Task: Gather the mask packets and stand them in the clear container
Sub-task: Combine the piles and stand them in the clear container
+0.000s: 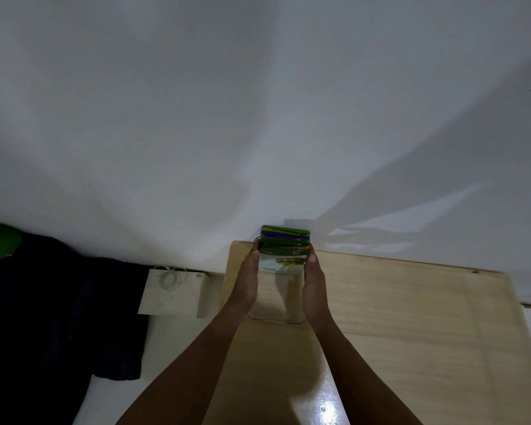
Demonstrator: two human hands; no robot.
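Looks like a bedroom or small room in sb's home, not a lab or shop. Plain white wall (258, 102) w/ a light wooden table (411, 317) pushed right up against it. Left of the table there's a small white box (172, 291) on the floor w/ a coiled white cable (170, 279) on top, prob a charger. Dark fabric (59, 302) draped at far left, clothes or bedding, can't tell which.
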